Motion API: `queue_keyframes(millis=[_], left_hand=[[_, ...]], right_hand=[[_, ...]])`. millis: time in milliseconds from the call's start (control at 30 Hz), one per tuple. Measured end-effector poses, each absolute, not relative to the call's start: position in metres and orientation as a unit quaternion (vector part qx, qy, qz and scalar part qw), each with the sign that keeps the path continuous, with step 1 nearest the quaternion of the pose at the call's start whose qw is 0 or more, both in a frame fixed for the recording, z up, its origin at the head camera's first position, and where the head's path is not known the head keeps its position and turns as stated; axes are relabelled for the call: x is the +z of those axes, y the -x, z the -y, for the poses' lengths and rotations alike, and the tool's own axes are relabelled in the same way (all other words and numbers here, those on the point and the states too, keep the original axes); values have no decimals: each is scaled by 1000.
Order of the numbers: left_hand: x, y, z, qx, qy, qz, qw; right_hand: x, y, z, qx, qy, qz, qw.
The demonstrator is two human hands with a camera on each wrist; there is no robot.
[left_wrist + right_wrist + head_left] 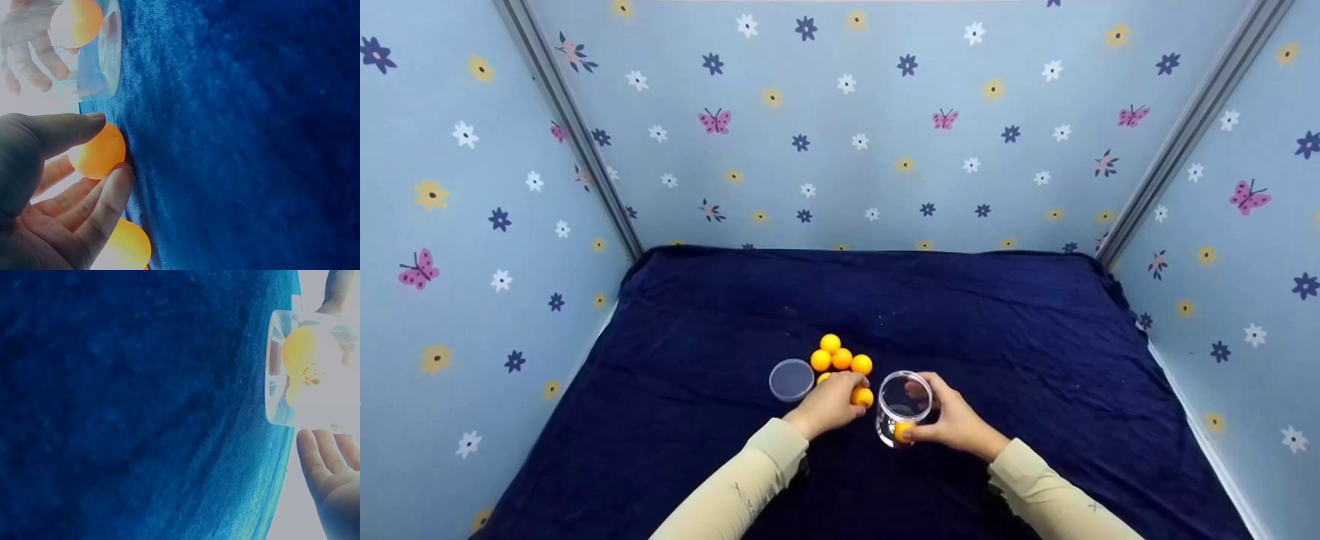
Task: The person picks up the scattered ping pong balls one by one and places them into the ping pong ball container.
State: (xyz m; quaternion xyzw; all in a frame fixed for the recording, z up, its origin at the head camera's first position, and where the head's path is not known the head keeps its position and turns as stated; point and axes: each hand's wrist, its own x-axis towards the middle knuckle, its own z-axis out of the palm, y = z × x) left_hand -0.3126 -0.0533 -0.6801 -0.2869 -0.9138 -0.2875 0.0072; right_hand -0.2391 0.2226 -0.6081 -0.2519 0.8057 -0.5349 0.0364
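My left hand [826, 405] pinches an orange ping-pong ball [100, 152] between thumb and fingers, low over the dark blue cloth. To its right, my right hand [960, 426] grips a clear plastic jar [901, 396] round its side, mouth up. Inside the jar an orange ball [77, 23] shows low near the base. The left wrist view has the jar just past my thumb. In the right wrist view the jar [281, 410] looks washed out by glare, with my right fingers [332, 461] at its side. Behind the left hand sit several loose orange balls [841, 358], one partly hidden.
A round clear lid [791, 380] lies on the cloth just left of the balls. The dark blue cloth [720, 315] covers the whole table. Patterned blue panels [885, 142] rise at the back and both sides.
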Motion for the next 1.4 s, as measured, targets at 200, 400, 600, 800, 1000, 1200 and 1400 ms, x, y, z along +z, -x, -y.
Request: queue_keyframes(millis=[200,400,600,800,1000,1200,1400], left_hand=[[-680,313,55,-298,292,909,15],[-672,310,57,-314,310,895,61],[-617,287,61,-363,323,873,53],[-582,276,57,-364,286,886,15],[-573,279,56,-369,273,888,11],[-565,280,56,-391,258,884,6],[-560,279,58,-418,254,872,7]], right_hand=[[-607,239,-223,-538,252,-804,39],[-608,239,-223,-538,254,-803,38],[-608,238,-223,-538,252,-804,38],[-608,239,-222,-542,254,-800,36],[-607,238,-222,-542,255,-800,35],[-608,239,-223,-544,253,-799,35],[-607,239,-221,-546,249,-799,42]])
